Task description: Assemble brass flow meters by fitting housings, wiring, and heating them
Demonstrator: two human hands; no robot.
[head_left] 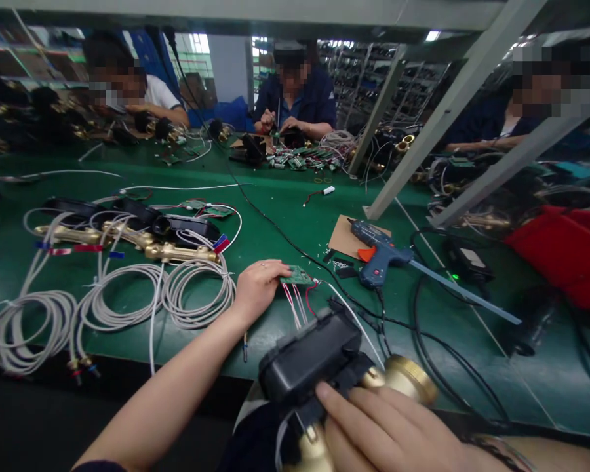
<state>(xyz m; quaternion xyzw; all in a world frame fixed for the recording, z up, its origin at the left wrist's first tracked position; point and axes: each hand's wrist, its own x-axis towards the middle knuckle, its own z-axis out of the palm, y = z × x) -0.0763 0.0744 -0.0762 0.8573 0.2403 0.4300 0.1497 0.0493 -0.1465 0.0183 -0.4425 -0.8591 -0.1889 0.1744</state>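
Note:
My left hand (259, 288) pinches the edge of a small green circuit board (297, 274) above the green table. Red and white wires hang from the board toward a black plastic housing (314, 354), and a white cable runs down to the right from it. Below, at the table's front edge, my right hand (388, 426) is wrapped round the housing and its brass fitting (410, 379); its fingers lie against the housing's near side. The thumb and the underside of the grip are hidden.
Coiled grey cables (122, 298) and brass pipes with black housings (181, 252) lie left. A blue glue gun (381, 252) rests on cardboard (341, 237) at right, near black cords and a red bin (565, 255). Metal struts (457, 105) slant down; three people sit opposite.

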